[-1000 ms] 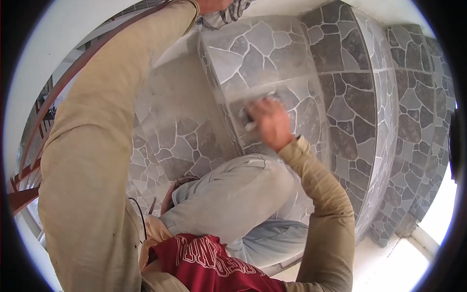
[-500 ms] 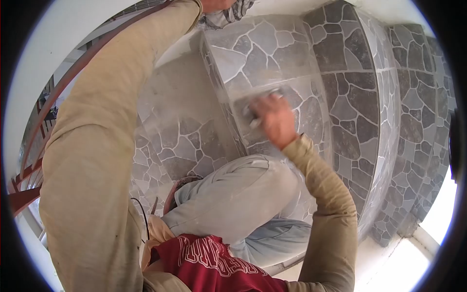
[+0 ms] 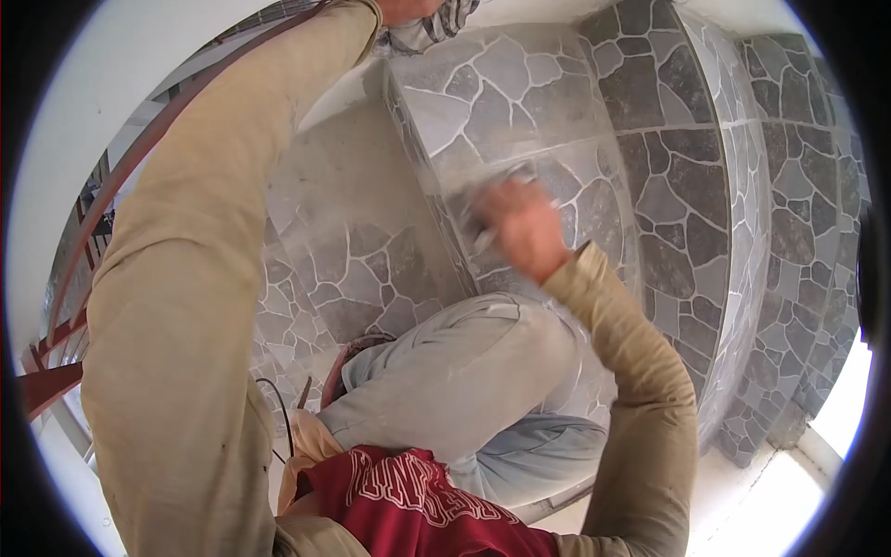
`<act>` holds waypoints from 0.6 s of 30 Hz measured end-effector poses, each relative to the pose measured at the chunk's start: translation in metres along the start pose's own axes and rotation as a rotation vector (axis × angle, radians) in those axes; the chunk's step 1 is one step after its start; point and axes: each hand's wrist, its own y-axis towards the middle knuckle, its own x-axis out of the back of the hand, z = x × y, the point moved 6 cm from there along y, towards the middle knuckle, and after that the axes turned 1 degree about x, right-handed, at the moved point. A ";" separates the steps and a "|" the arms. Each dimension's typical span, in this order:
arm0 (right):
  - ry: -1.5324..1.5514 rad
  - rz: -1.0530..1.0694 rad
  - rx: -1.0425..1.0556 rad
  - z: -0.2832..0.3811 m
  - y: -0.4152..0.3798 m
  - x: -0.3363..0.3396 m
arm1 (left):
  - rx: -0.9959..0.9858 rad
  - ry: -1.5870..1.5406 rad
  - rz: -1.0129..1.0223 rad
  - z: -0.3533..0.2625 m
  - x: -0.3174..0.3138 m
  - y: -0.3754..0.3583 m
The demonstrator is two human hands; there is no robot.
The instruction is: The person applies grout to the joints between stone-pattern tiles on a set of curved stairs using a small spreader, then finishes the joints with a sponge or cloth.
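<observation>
My right hand is blurred by motion over a stone-patterned tiled step. Its fingers are closed round a greyish item that I cannot make out, pressed near the tile surface. At the top edge of the view, my left hand shows only in part, beside a crumpled grey-and-white striped cloth. Its fingers are cut off by the frame, so whether it grips the cloth cannot be told. Pale dusty film covers part of the tile around my right hand.
My bent knee in light trousers is below my right hand. More patterned steps rise to the right. A lower dusty tiled step lies to the left. A dark red metal railing runs along the far left.
My right hand has shifted very slightly left on the tile, still holding the item. The camera view has moved a little. My left hand stays at the top edge.
</observation>
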 end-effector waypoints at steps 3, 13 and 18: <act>-0.018 0.032 -0.156 -0.033 -0.001 -0.001 | 0.067 -0.108 0.240 0.012 -0.021 0.005; -0.034 -0.053 -0.247 -0.034 0.011 0.011 | 0.066 -0.104 0.113 0.008 -0.008 0.005; -0.033 -0.058 -0.118 -0.032 0.011 0.010 | 0.020 -0.146 0.080 0.003 -0.005 0.000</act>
